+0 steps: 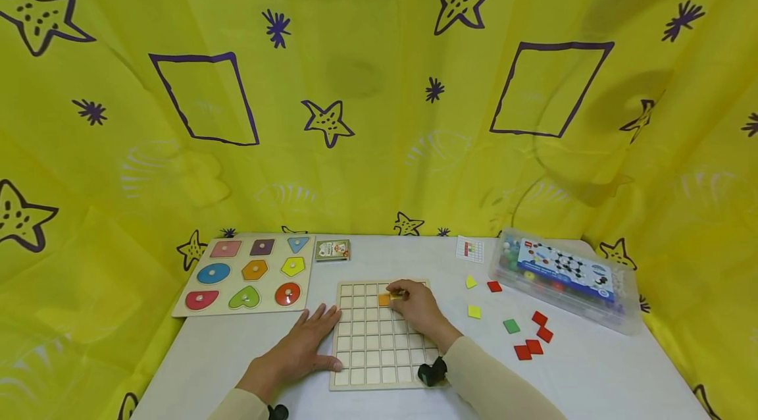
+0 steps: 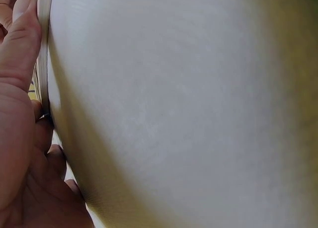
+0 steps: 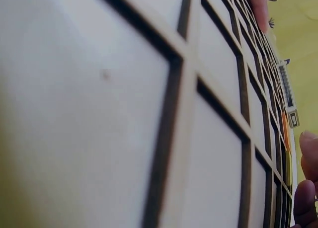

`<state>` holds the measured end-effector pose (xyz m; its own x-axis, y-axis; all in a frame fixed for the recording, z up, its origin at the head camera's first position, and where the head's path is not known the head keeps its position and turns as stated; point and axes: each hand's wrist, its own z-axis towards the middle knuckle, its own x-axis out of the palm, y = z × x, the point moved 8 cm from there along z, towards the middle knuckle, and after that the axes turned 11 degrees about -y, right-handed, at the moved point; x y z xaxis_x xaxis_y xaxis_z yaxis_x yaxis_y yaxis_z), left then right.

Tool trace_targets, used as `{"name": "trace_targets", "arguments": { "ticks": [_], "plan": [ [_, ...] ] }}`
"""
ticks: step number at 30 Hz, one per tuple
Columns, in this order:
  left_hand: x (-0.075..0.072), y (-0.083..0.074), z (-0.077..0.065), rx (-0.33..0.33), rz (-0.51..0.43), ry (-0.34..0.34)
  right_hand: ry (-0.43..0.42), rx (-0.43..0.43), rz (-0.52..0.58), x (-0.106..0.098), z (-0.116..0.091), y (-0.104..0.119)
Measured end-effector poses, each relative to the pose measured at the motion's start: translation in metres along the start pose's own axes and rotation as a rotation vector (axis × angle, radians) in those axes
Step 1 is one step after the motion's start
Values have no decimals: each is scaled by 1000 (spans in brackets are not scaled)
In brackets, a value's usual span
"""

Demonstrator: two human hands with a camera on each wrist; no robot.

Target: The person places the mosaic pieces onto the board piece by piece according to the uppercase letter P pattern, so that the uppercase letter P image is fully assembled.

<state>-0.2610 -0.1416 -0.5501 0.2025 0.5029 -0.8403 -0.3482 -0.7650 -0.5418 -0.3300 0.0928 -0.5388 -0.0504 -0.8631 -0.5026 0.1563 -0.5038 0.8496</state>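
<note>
Right hand (image 1: 417, 308): fingers are curling, with thumb and index fingertips lying at a yellow tile (image 1: 395, 297) near the top of the wooden grid board (image 1: 373, 343). The head view is showing yellow between the tips; the right wrist view is showing it low in the grid, with the tips beside it. Whether they are pinching it or only touching, I cannot tell.

An orange tile (image 1: 383, 300) is lying in the grid just left of the yellow one.

Left hand (image 1: 304, 344): open, fingers spreading, holding no tile. Fingertips are touching the board's left edge; the thumb is resting at its lower left corner.

Loose on the table, right of the board: two yellow pieces (image 1: 474, 311), a green tile (image 1: 512, 326) and five red tiles (image 1: 523, 353). A pattern card (image 1: 470, 249) is lying behind them, near a clear plastic case (image 1: 626, 305).
</note>
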Motion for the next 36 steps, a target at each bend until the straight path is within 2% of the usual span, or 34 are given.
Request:
{"name": "trace_targets", "arguments": {
  "ticks": [11,19,28,36],
  "plan": [
    [-1,-1,-1,7,-12,-7,-32,19,89,-11,0,-1],
    [0,0,-1,1,-19,-11,-76,59,137,-32,-2,0],
    [0,1,0,-25,-25,-5,-151,71,81,-75,-10,-8],
    [0,2,1,-30,-20,-5,-206,100,5,-126,-31,-34]
  ]
}}
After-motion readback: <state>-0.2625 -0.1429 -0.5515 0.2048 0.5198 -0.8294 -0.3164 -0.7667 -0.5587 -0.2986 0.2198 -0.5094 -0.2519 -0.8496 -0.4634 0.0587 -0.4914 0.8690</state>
